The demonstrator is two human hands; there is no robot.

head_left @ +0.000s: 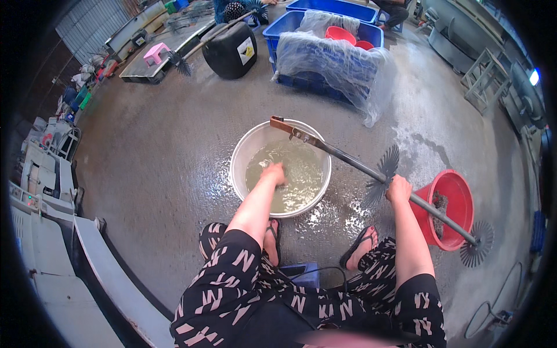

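Note:
My left hand (pixel 274 173) dips into cloudy, rippling water in a round pale tub (pixel 237 174); its fingers are mostly hidden at the water's surface. My right hand (pixel 399 190) is closed around a long grey metal rod (pixel 354 165), held at a slant. The rod's upper left end carries a brown flat bar (pixel 284 125) with bolts, which lies over the tub's far rim. A round dark finned disc (pixel 385 174) sits on the rod by my right hand. Another finned disc (pixel 477 243) is at its lower right end.
A red bucket (pixel 466 197) with greyish contents stands to the right, beneath the rod. Ahead are a blue crate (pixel 331 90) draped with clear plastic and a black drum (pixel 229 51). Another finned rod (pixel 217 36) leans by the drum. A pink stool (pixel 155 53) and other people are farther back.

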